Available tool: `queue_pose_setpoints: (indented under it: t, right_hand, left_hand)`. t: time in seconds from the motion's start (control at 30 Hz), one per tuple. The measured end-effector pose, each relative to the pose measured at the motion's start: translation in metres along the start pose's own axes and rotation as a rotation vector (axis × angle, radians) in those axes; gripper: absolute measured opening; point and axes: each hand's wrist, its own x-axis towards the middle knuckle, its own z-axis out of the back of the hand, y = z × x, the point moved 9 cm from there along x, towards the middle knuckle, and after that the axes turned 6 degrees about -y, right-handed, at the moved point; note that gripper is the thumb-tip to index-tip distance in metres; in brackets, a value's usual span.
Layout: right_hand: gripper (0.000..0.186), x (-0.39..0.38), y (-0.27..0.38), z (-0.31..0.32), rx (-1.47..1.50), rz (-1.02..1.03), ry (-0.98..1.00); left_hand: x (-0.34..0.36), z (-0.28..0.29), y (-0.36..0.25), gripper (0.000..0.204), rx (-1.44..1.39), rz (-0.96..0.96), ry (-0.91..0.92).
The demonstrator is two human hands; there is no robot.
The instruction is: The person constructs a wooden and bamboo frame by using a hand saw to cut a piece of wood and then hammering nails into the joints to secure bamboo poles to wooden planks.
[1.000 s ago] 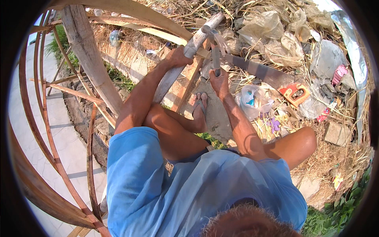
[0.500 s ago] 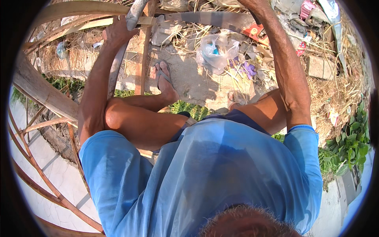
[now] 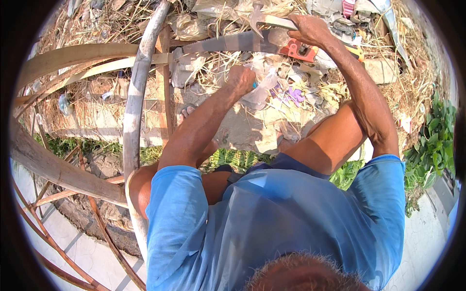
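My right hand [image 3: 310,30] grips a claw hammer [image 3: 275,21] by its light-coloured handle, the metal head pointing left above the saw. My left hand [image 3: 241,79] is closed at the left side of a crumpled clear plastic bag [image 3: 262,92] with something blue in it; the fingertips are partly hidden. Between the hands lies a handsaw [image 3: 228,42] with a red-orange handle [image 3: 299,50]. A long curved pale pole [image 3: 134,97] stands left of my left arm, against my left knee. It crosses a wooden batten [image 3: 162,87] and bent flat strips [image 3: 82,52].
A thick curved wooden piece [image 3: 68,167] and thin bent strips [image 3: 99,228] fill the left side. Dry straw, plastic litter and a purple scrap [image 3: 293,95] cover the far ground. A concrete block [image 3: 380,71] lies at right, with green plants [image 3: 429,145] nearer me.
My left hand has let go of the curved pole and moved right to the plastic bag. The hammer in my right hand has come into view. The whole view has shifted somewhat.
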Motion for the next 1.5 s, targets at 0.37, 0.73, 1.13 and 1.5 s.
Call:
queue_pose_setpoints:
  t: [0.37,0.73,1.13,1.5]
  right_hand:
    - [0.029,-0.073,-0.029,-0.123,0.004,-0.276,0.212]
    - [0.018,-0.081,-0.005,-0.11,0.066,-0.235,-0.024]
    - [0.034,-0.147,0.021,0.07,0.134,-0.078,0.248]
    - [0.041,-0.427,-0.058,0.117,0.474,-0.534,0.236]
  left_hand:
    - [-0.056,0.005,0.096,0.037,-0.872,0.455,-0.402]
    - [-0.063,0.017,-0.029,0.054,-0.856,0.676,-0.095]
    - [-0.198,0.005,-0.035,0.026,-1.577,0.941,-0.417]
    - [-0.314,0.283,-0.068,0.012,-1.956,0.992,-0.863]
